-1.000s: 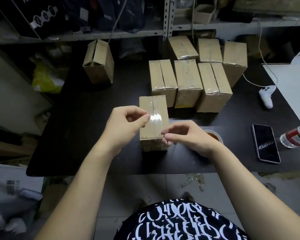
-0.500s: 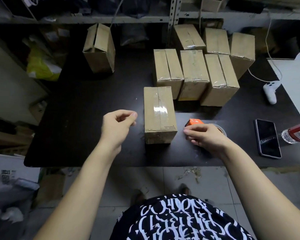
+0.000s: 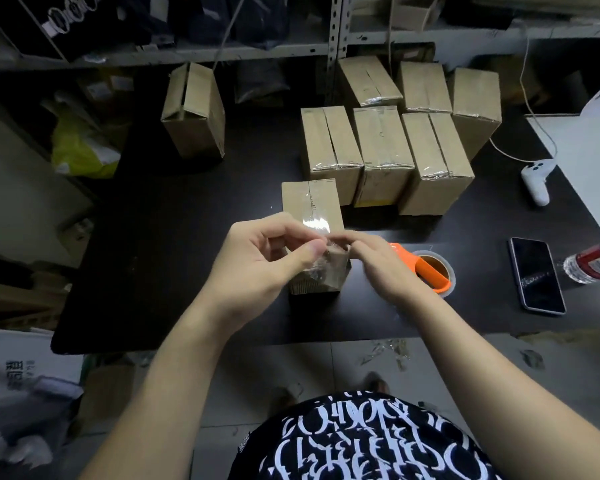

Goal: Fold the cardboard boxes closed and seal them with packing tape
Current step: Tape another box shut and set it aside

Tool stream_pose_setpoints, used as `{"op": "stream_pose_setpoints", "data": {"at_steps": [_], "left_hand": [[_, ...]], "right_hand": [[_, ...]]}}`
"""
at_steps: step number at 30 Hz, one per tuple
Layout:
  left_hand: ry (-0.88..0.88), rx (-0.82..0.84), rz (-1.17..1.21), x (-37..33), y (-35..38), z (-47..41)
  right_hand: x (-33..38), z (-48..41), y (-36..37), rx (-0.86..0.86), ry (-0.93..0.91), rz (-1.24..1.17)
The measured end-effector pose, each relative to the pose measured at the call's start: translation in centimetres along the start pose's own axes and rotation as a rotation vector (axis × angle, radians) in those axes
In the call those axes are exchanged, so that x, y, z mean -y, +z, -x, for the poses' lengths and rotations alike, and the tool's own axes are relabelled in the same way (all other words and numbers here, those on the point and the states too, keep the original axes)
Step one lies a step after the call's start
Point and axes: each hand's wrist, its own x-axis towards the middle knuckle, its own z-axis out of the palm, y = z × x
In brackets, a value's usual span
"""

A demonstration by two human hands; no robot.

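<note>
- One cardboard box [image 3: 310,202] stands on the near middle of the black desk [image 3: 153,254], flaps shut, with a glossy clear tape strip [image 3: 314,223] running along its top seam.
- Six taped boxes [image 3: 385,143] sit packed together just behind it, far right; a lone box [image 3: 194,109] stands far left with its top seam open.
- Left hand [image 3: 267,258] is over the box's near end, fingers [image 3: 257,237] curled, thumb pinching a crumpled bit of loose film [image 3: 321,270] hanging at the box's near face.
- Right hand [image 3: 378,261] comes in from the right, fingers bent, tips meeting the left thumb at that film; can't tell whether it really grips it.
- Orange tape dispenser [image 3: 430,270] lies on the desk just right of the right hand, untouched.
- Phone [image 3: 537,275] and bottle [image 3: 593,261] lie at the right edge.
</note>
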Motion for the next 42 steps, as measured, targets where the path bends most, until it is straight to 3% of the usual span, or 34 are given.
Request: {"op": "stream_pose_setpoints", "data": {"at_steps": [6,13,17,22,25,37,42], "left_hand": [[-0.124,-0.221,0.008,1.8,0.5,-0.8],[-0.242,-0.416,-0.027,4.3,0.7,-0.5],[-0.397,-0.565,-0.003,5.8,1.5,-0.4],[-0.473,-0.706,0.079,7.2,3.0,-0.5],[-0.502,-0.765,0.135,8.0,3.1,-0.6],[-0.578,-0.782,0.14,11.1,2.7,-0.8],[-0.668,-0.766,0.296,12.7,2.6,-1.3]], "right_hand": [[-1.1,1.6,-1.0,-0.065,0.06,-0.563],[-2.3,2.4,-2.3,-0.09,0.238,-0.586],[-2.6,2.1,-2.6,-0.196,0.371,-0.567],[-2.1,1.1,-3.1,-0.232,0.455,-0.353],[-1.9,0.6,-3.1,-0.297,0.449,-0.345],[-3.1,0.5,-2.5,-0.339,0.438,-0.316],[-4.2,-0.5,-1.4,-0.303,0.502,-0.477]]}}
